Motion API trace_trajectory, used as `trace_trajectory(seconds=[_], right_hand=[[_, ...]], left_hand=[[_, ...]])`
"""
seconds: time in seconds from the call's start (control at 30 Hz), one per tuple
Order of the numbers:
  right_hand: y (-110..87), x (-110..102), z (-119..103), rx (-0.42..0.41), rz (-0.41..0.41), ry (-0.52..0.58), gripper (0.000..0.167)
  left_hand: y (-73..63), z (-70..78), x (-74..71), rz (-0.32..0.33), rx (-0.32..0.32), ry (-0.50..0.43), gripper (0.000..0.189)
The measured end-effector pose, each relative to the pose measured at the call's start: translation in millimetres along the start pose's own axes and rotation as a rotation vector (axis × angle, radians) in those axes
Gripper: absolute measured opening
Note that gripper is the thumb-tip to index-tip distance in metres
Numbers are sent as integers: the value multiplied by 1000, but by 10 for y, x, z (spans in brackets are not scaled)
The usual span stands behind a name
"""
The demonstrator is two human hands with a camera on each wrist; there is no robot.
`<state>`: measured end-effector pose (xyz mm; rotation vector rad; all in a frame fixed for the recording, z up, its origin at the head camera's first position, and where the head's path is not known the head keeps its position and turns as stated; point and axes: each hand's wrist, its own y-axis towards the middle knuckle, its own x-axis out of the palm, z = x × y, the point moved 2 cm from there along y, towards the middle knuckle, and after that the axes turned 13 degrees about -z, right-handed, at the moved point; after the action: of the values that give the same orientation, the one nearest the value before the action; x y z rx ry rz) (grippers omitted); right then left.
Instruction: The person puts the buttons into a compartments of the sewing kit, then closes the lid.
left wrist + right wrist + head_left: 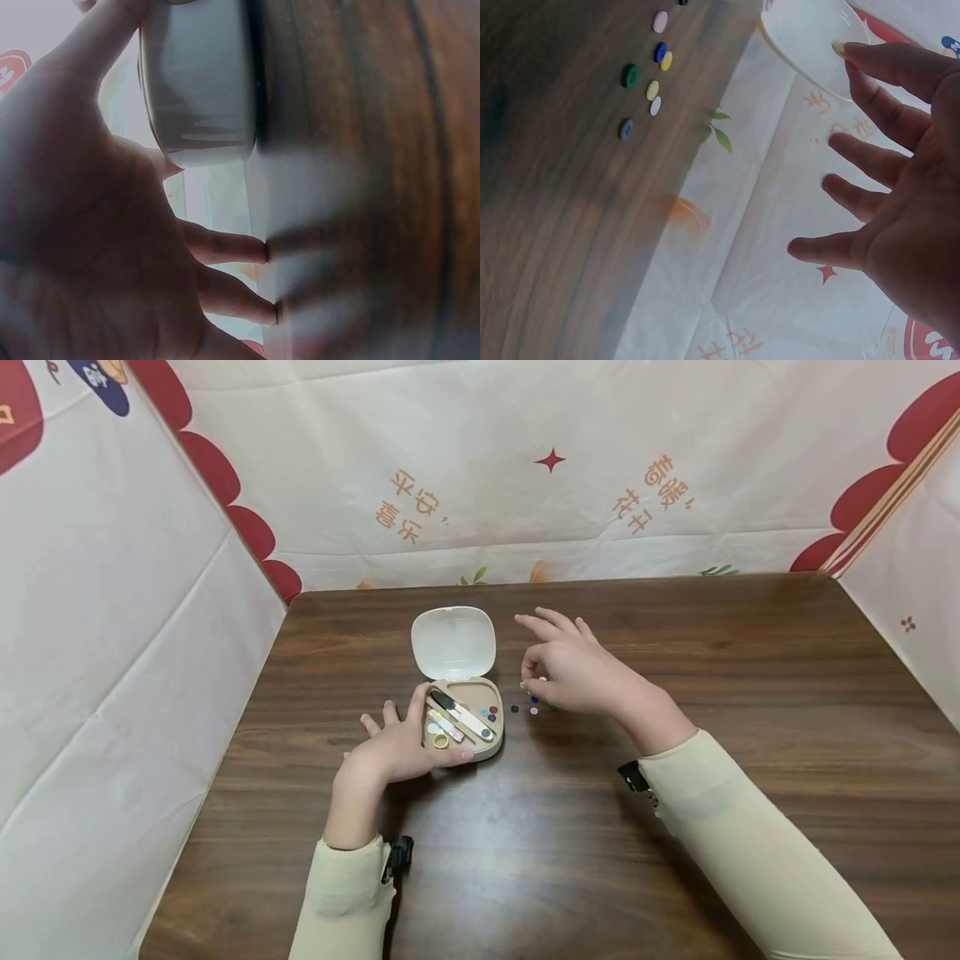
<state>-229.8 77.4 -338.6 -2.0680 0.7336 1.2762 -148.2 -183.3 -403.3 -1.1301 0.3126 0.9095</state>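
Observation:
A small beige sewing-kit box (pixel 480 693) stands on the dark wooden table (pixel 570 852), its white lid (pixel 453 643) open and leaning back. My left hand (pixel 441 727) grips the box's base (pixel 199 82) from the near left, thumb along the front. Inside lie a black-and-white snipper (pixel 461 714), a yellow ring (pixel 441 741) and a few coloured buttons (pixel 489 713). My right hand (pixel 536 677) hovers just right of the box, pinching a pale yellow button (pixel 838 49) at its fingertips. Below it, several loose buttons (pixel 525 707) lie on the table, among them a green one (pixel 631 75) and a blue one (pixel 660 52).
White cloth walls (pixel 112 677) with red patterns close in the table on the left, back and right. The table's left edge (pixel 225 752) runs close to my left wrist. Bare wood stretches to the right and toward me.

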Motion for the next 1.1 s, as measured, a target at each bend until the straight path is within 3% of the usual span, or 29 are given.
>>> trace_trajectory(seconds=[0.43, 0.7, 1.1], right_hand=[[172, 96, -181, -108, 65, -7, 16], [289, 253, -275, -144, 43, -88, 16], [306, 437, -275, -206, 122, -224, 15]], left_hand=[[9, 5, -21, -5, -16, 9, 128], [27, 1, -13, -11, -29, 16, 130], [-4, 29, -10, -18, -6, 17, 128]])
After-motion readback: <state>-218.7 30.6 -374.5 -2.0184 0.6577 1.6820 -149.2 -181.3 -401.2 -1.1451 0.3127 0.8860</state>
